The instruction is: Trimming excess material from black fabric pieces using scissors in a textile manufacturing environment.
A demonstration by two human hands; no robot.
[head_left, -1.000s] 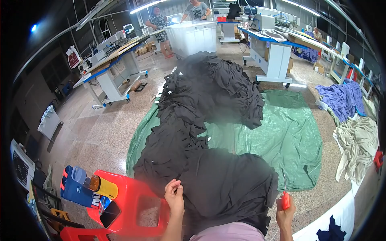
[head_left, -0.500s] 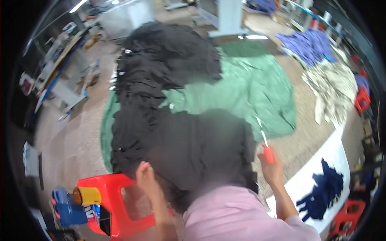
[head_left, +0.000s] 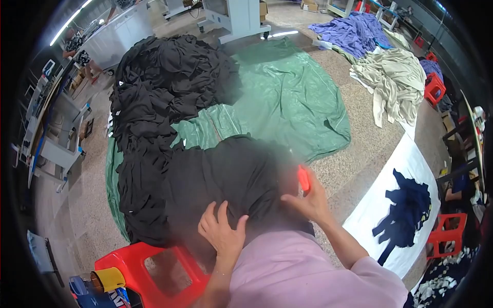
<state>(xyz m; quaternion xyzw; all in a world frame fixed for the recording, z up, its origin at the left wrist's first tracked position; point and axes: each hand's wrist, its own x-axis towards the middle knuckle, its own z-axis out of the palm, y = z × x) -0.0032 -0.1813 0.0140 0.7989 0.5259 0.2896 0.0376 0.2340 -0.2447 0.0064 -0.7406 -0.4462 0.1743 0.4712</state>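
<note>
Dark fabric [head_left: 221, 174] lies heaped in front of me, close to my lap. My left hand [head_left: 222, 231] hovers at its near edge, fingers and thumb spread, with nothing in it. On the right, my right hand [head_left: 311, 205] holds a red-handled tool [head_left: 304, 178] against its palm, the thumb stretched toward the fabric. The tool's far end is blurred against the cloth, so its exact kind cannot be told. A larger black pile of cloth [head_left: 169, 72] continues to the back left, lying on a green sheet [head_left: 292, 97].
A red stool [head_left: 138, 256] stands at lower left, with a yellow tape roll [head_left: 110, 278] beside it. At right, navy cloth [head_left: 405, 210] lies on a white sheet [head_left: 362, 226]. Purple cloth [head_left: 349, 33] and cream cloth [head_left: 393, 77] are heaped farther back, near a red stool [head_left: 434, 89].
My left hand has moved right and spread its fingers over the fabric. My right hand with the red-handled tool has come inward, to the left. The view has shifted too.
</note>
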